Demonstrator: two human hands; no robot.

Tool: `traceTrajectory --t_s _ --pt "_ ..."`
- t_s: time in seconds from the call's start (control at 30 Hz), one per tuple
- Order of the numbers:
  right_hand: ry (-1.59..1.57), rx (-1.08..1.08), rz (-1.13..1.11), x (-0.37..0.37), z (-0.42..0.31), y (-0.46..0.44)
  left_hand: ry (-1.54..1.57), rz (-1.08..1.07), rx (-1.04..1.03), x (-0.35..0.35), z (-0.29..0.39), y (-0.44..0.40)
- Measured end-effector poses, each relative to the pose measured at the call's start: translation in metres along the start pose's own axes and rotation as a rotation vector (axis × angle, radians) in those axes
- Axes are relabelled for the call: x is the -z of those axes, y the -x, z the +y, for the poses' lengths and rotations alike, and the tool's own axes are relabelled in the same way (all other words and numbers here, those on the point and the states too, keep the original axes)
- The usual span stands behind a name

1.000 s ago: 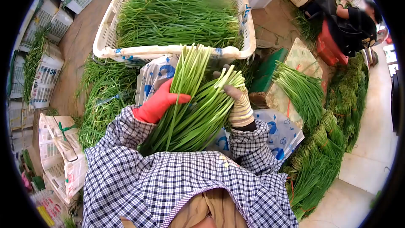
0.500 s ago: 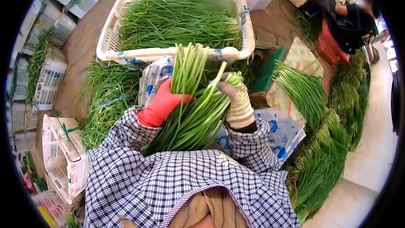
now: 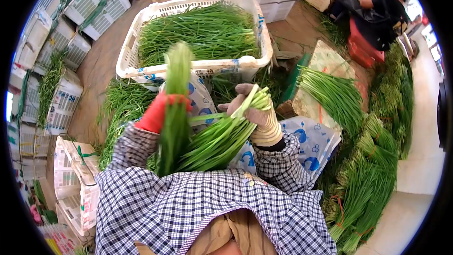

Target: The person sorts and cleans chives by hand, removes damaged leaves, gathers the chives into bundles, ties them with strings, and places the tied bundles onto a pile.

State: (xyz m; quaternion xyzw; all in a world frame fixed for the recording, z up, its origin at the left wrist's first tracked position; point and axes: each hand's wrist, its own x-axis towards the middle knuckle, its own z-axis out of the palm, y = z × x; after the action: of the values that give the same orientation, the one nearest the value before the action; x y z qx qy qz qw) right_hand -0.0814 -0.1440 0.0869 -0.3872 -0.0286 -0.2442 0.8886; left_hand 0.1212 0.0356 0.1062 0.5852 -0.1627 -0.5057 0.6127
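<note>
left glove (image 3: 155, 113): red | right glove (image 3: 258, 116): grey, cream-striped | stalks (image 3: 217, 144): green | smock (image 3: 198, 189): dark-and-white check

and here's the left hand (image 3: 158, 113), red-gloved, fingers folded round in a closed grip, with the left forearm (image 3: 132, 144) slanting up and inward behind it! across on the other side, the right hand (image 3: 258, 122), gloved in grey with stripes, holds more loosely, fingertips parted and pointing left, the right forearm (image 3: 282, 163) angled up and inward too. both hands raised in front of the chest (image 3: 207, 186), a clear gap between them!
</note>
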Motion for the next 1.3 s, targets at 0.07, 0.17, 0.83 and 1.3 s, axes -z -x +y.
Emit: traceTrajectory --t_s 0.07,0.17,0.83,1.3 --pt "-0.090 0.033 0.151 -0.012 -0.017 0.001 -0.040 0.046 -0.092 0.056 0.016 0.000" --pt "0.041 0.124 0.585 0.007 -0.073 0.016 0.035 0.093 -0.184 0.116 0.071 0.034" --pt "1.963 1.259 -0.295 -0.075 -0.164 -0.145 -0.085 -0.710 0.092 -0.016 -0.025 0.017" --pt "1.864 0.061 -0.863 0.002 -0.020 -0.050 1.272 -0.417 0.284 -0.053 -0.098 -0.046"
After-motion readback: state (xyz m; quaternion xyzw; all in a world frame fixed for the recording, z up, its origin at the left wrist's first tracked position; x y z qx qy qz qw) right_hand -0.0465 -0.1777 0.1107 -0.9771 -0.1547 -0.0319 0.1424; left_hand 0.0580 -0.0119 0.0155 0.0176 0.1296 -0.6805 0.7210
